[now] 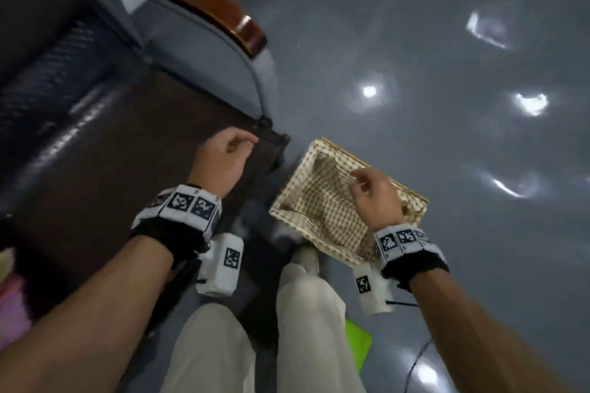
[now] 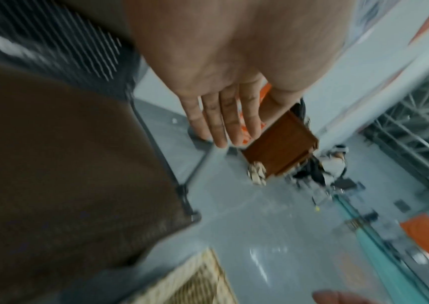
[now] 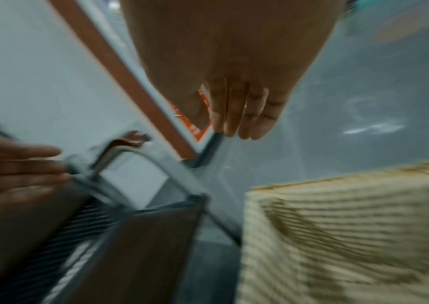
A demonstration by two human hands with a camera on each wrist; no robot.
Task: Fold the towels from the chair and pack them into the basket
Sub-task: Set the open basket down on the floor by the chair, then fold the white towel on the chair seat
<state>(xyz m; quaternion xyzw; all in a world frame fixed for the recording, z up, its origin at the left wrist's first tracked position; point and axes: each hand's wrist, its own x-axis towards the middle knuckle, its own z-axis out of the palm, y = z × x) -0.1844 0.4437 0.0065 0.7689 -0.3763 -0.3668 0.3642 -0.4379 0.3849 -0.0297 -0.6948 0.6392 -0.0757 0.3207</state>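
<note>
The chair's brown seat [image 1: 127, 169] fills the left of the head view, and no towel lies on the part I see. A wicker basket [image 1: 332, 150] with checked lining stands on the floor to its right; its inside looks empty. My left hand [image 1: 236, 143] hovers over the seat's front right corner, fingers relaxed, holding nothing. My right hand [image 1: 360, 180] hangs over the basket with loosely curled, empty fingers. The wrist views show the left hand [image 2: 224, 115] and right hand [image 3: 239, 111] with straight fingers and nothing in them. Pink and cream cloth [image 1: 11, 306] shows at the left edge.
A wooden armrest [image 1: 178, 0] on a grey metal frame [image 1: 255, 80] rises between seat and basket. The shiny grey floor [image 1: 447, 73] spreads to the right. A green item [image 1: 359, 341] lies by my legs. A cable [image 1: 418, 364] runs on the floor at lower right.
</note>
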